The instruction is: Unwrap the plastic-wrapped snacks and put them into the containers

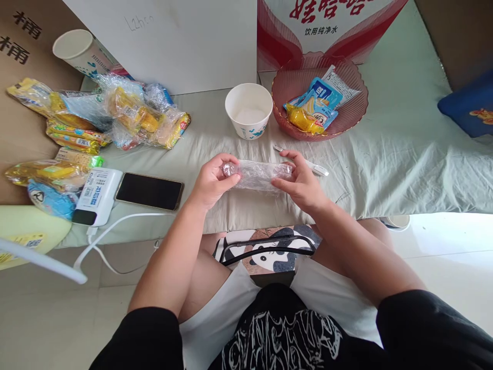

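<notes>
A clear wrapped packet (257, 176) stretches left to right between both hands over the bed (404, 159). The left hand (211, 181) pinches its left end, the right hand (298, 182) grasps its right end, near the cup (248, 110).

The red-and-white carton (327, 25) reads "饮用纯净水". The brown cardboard box (23, 61) shows "桶" twice. Handwriting on the white board (173, 41) cannot be read.

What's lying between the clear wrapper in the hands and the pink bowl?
In the head view, a white pen-like tool lies on the sheet between the clear wrapper and the pink bowl.
</notes>
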`<state>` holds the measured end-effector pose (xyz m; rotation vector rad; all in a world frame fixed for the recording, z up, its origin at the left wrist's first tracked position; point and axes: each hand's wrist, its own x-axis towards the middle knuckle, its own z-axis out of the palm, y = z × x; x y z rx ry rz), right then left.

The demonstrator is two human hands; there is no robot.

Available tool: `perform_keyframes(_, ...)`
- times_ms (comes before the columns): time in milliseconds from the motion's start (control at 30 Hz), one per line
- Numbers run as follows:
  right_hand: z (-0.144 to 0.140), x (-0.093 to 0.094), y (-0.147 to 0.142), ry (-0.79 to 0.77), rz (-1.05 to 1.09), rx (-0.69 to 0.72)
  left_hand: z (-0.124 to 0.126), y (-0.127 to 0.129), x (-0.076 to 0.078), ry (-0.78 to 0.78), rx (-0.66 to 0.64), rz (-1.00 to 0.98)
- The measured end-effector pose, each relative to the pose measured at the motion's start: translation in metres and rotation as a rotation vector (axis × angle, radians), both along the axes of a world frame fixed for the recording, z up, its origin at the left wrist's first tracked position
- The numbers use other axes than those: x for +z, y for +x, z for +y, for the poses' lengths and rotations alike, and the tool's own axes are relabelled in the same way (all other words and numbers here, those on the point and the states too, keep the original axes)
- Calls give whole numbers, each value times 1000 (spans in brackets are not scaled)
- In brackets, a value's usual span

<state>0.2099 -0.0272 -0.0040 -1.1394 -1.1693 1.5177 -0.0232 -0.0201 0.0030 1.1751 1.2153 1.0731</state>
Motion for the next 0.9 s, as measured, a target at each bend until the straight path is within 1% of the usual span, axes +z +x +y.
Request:
perform_keyframes(33,1,0,0,-23,-24,19,1,0,-2,47,52,35)
perform_keyframes(100,1,-1,1,-20,-146,13,2,1,-7,170,221,163)
perform_keyframes(133,1,-1,1,24,-215,-19,1,1,-8,224,297,233)
perform_keyframes(167,1,-1,2,92,-273,-61,-1,3,-9,265,337,289)
perform_keyframes(200,-1,-1,2,173,-314,-100,-3,5,-9,290,327,323)
perform_keyframes(233,-3,0,2,254,-334,-121,-7,8,-8,299,272,332)
perform_keyframes(267,-5,0,1,322,-330,-113,-11,11,-6,292,183,318)
perform_keyframes(300,-8,1,1,364,-306,-72,-15,15,-4,269,82,289)
perform_keyframes(333,-11,2,0,370,-271,3,-20,19,-1,231,-20,246)
perform_keyframes(400,-16,4,-1,320,-185,187,-26,26,2,123,-210,146)
perform_keyframes(433,-18,5,-2,291,-157,241,-28,29,4,71,-272,107)
perform_keyframes(467,-19,5,-2,279,-159,234,-30,30,5,33,-298,85)
perform_keyframes(500,-19,5,-2,288,-184,169,-30,31,6,12,-287,75)
perform_keyframes(567,-18,3,-2,335,-245,-26,-30,32,8,1,-207,55)
perform_keyframes(600,-17,2,-3,337,-248,-84,-29,31,9,-5,-181,29)
perform_keyframes(633,-17,0,-3,310,-223,-80,-28,31,10,-14,-178,-7)
perform_keyframes(733,-18,-4,-2,144,-113,104,-24,29,10,-4,-179,-104)
perform_keyframes(767,-18,-4,-2,121,-120,116,-23,28,10,12,-152,-113)
perform_keyframes(800,-19,-1,-1,133,-161,90,-21,27,9,28,-110,-111)
perform_keyframes(833,-18,3,-1,179,-229,33,-20,25,8,41,-66,-102)
perform_keyframes(900,-8,19,-1,332,-417,-81,-16,21,6,49,5,-82)
